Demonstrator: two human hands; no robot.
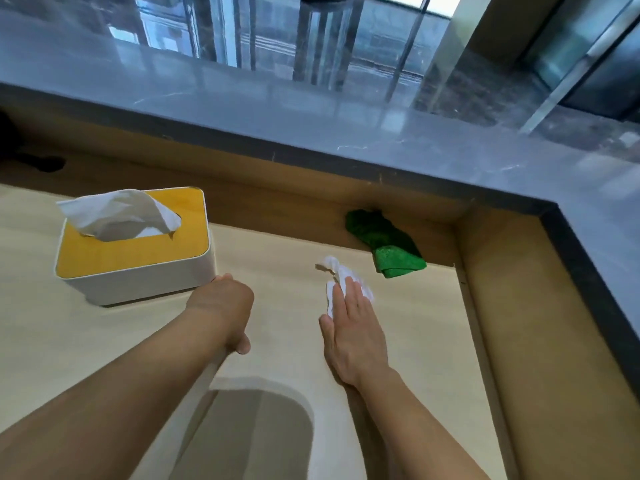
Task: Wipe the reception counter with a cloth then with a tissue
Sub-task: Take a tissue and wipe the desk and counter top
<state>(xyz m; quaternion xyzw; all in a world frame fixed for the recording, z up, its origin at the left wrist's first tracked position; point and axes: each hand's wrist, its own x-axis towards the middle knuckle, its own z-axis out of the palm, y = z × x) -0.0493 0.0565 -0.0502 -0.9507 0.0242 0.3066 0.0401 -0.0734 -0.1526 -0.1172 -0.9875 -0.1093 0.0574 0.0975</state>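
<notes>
White tissue (pixel 335 269) lying under right hand (pixel 353 327), fingers pressed together, flat; left hand (pixel 221 306) touching tissue box (pixel 138 284), finger state unclear; green cloth (pixel 384 242) sitting at counter (pixel 277 251) back-right corner.

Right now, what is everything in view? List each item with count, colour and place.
desk: one, pale wood, foreground
counter: one, grey stone, raised behind and right of the desk
tissue box: one, white with yellow lid, left on the desk, a white sheet sticking out
tissue: one, white, crumpled, on the desk right of centre
cloth: one, green, bunched against the desk's back wall, towards the right
left hand: one, touching the tissue box's near corner
right hand: one, flat, pressing the tissue
</notes>
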